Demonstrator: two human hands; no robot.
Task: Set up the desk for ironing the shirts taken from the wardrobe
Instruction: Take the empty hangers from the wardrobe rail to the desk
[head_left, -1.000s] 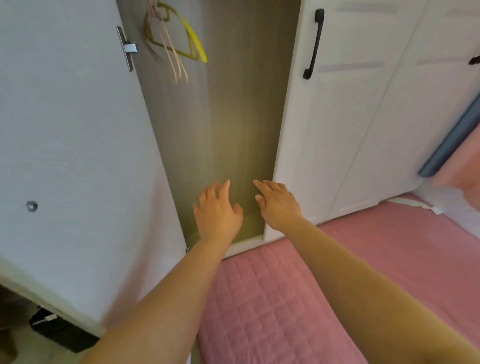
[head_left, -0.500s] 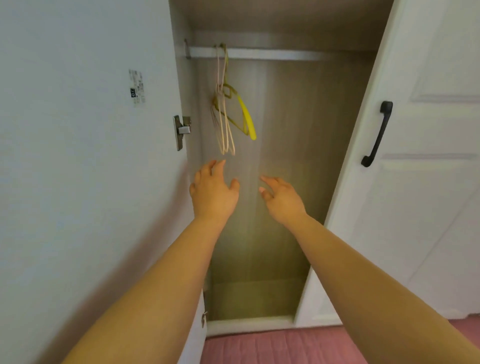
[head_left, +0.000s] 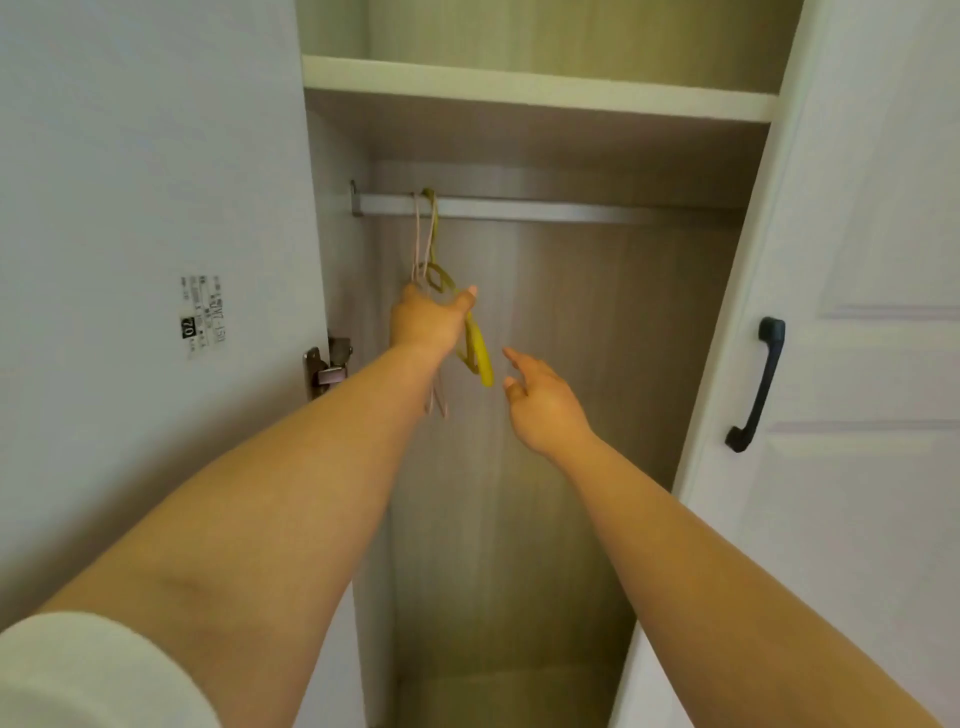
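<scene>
An open wardrobe compartment is in front of me. A metal rail (head_left: 545, 209) runs across its top, and bare hangers hang at its left end: a yellow hanger (head_left: 480, 356) and thin pink hangers (head_left: 420, 244). No shirts hang inside. My left hand (head_left: 428, 322) is raised to the hangers with its fingers closed around them. My right hand (head_left: 543, 400) hovers just right of the yellow hanger's lower tip, fingers apart, holding nothing.
The open left door (head_left: 145, 260) carries a label and a hinge (head_left: 327, 364). The closed white door (head_left: 857, 364) on the right has a black handle (head_left: 756, 384). A white shelf (head_left: 519, 88) sits above the rail.
My view has tilted up from the wardrobe floor to the rail. Both hands rose, and my left hand has closed on the hangers while the right moved beside them.
</scene>
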